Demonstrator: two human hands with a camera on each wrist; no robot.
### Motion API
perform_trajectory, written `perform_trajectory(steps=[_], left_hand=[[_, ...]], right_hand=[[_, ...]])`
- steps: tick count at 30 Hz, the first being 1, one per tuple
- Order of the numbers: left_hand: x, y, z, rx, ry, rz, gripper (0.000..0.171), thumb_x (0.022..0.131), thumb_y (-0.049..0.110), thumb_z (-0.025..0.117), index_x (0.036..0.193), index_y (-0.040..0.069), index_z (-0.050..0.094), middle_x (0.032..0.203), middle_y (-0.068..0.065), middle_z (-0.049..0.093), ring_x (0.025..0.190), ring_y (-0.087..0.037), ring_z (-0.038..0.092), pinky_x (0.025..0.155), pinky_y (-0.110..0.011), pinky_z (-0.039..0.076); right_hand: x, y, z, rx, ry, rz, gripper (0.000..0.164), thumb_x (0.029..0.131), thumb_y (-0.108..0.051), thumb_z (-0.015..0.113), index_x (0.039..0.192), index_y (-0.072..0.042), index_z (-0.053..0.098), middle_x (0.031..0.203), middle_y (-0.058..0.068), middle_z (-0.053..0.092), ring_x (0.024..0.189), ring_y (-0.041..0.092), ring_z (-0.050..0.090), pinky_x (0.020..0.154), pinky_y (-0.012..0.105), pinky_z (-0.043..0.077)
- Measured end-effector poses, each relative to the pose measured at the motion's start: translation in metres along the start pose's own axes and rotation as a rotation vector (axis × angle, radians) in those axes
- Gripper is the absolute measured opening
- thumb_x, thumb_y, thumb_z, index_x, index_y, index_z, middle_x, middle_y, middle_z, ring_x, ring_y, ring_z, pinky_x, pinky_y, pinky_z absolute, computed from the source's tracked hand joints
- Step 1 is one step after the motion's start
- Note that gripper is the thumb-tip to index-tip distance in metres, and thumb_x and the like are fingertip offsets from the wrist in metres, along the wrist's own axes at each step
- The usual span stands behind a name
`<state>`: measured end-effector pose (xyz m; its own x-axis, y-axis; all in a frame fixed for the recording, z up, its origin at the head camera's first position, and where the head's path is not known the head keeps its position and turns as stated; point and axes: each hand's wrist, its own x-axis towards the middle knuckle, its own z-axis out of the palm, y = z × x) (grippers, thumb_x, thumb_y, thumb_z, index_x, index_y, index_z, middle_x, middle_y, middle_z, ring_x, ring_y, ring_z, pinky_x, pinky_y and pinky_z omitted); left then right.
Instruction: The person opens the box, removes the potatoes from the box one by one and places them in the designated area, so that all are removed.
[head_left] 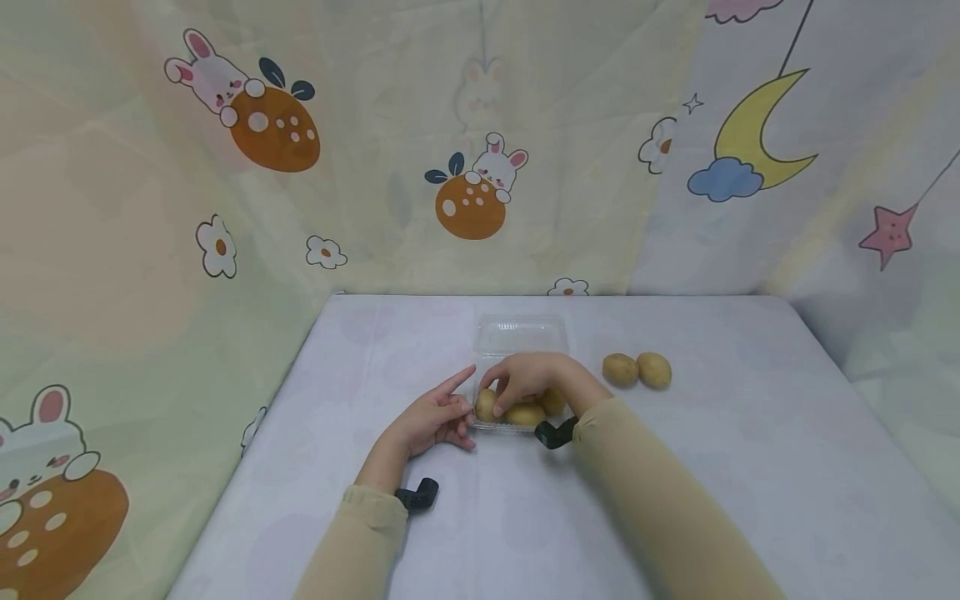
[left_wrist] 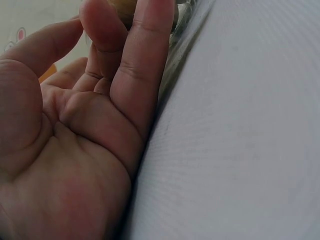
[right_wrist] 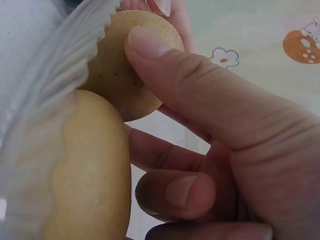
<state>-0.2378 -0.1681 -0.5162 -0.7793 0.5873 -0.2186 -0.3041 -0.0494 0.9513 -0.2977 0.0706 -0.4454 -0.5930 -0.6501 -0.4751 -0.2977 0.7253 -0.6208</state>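
A clear plastic box (head_left: 504, 427) with its lid (head_left: 521, 335) folded back stands on the table. My right hand (head_left: 528, 375) reaches into it from above and holds a potato (right_wrist: 120, 70) at its left end, thumb on the near side. A second potato (head_left: 525, 414) lies beside that one, and a third potato (head_left: 553, 402) sits at the right, partly covered by the right hand. My left hand (head_left: 431, 421) is at the box's left edge, palm turned up, index finger stretched out. Its fingertips (left_wrist: 150, 15) touch the box wall beside the held potato.
Two more potatoes (head_left: 637, 370) lie side by side on the table to the right of the box. The table (head_left: 750, 467) has a white cloth. Behind it hangs a printed curtain (head_left: 375, 167) with rabbits and flowers. A black wrist camera (head_left: 555, 433) overlaps the box's front right corner.
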Motion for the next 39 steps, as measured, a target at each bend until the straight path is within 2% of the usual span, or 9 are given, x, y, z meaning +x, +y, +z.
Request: perform_trajectory(steps=[6,13,16,24,31,36,39], left_hand=[[0.000,0.000,0.000,-0.011,-0.013,0.008,0.071,0.099,0.014,0.059,0.157,0.035,0.023,0.082,-0.002,0.062,0.064,-0.013,0.060,0.079,-0.057,0.061],[0.000,0.000,0.000,-0.019,-0.011,0.002,0.070,0.100,0.012,0.057,0.157,0.035,0.023,0.083,-0.003,0.062,0.064,-0.013,0.059,0.078,-0.056,0.061],[0.000,0.000,0.001,-0.016,-0.008,0.000,0.070,0.100,0.010,0.055,0.157,0.035,0.022,0.083,-0.003,0.061,0.064,-0.013,0.060,0.079,-0.056,0.061],[0.000,0.000,0.001,0.003,-0.005,0.006,0.072,0.100,0.011,0.056,0.158,0.033,0.019,0.081,-0.002,0.060,0.063,-0.013,0.060,0.079,-0.056,0.061],[0.000,-0.001,0.001,0.014,0.004,0.012,0.071,0.100,0.008,0.054,0.158,0.034,0.020,0.081,-0.002,0.060,0.063,-0.013,0.060,0.078,-0.057,0.060],[0.001,-0.001,0.000,0.020,0.008,0.008,0.071,0.100,0.008,0.054,0.157,0.036,0.022,0.081,-0.002,0.060,0.063,-0.013,0.060,0.079,-0.057,0.060],[0.002,-0.002,0.000,0.019,0.013,0.003,0.070,0.100,0.010,0.055,0.157,0.036,0.023,0.081,-0.002,0.060,0.063,-0.013,0.060,0.078,-0.057,0.060]], right_hand=[[-0.003,0.001,-0.001,-0.001,0.030,-0.009,0.039,0.080,-0.042,0.081,0.116,-0.043,0.066,0.114,-0.005,0.069,0.099,0.019,0.061,0.079,0.033,0.053],[-0.007,0.005,-0.005,-0.047,0.093,-0.024,0.041,0.080,-0.044,0.080,0.118,-0.045,0.065,0.113,-0.008,0.069,0.108,0.013,0.060,0.098,0.040,0.049],[-0.010,0.010,-0.007,-0.034,0.128,-0.027,0.042,0.080,-0.044,0.079,0.119,-0.044,0.065,0.111,-0.008,0.069,0.108,0.014,0.060,0.102,0.043,0.048],[-0.028,0.025,-0.014,0.003,0.228,-0.071,0.048,0.083,-0.041,0.077,0.128,-0.037,0.061,0.113,-0.006,0.069,0.109,0.015,0.061,0.099,0.043,0.051],[-0.051,0.042,-0.016,0.033,0.329,-0.061,0.053,0.083,-0.047,0.076,0.132,-0.039,0.058,0.119,-0.005,0.068,0.120,0.021,0.058,0.100,0.046,0.050],[-0.074,0.057,-0.018,0.086,0.424,-0.061,0.054,0.081,-0.050,0.077,0.130,-0.042,0.058,0.122,-0.004,0.067,0.117,0.023,0.060,0.094,0.041,0.052],[-0.089,0.067,-0.017,0.124,0.476,-0.078,0.055,0.081,-0.048,0.078,0.131,-0.039,0.058,0.123,-0.003,0.067,0.108,0.023,0.062,0.086,0.036,0.053]])
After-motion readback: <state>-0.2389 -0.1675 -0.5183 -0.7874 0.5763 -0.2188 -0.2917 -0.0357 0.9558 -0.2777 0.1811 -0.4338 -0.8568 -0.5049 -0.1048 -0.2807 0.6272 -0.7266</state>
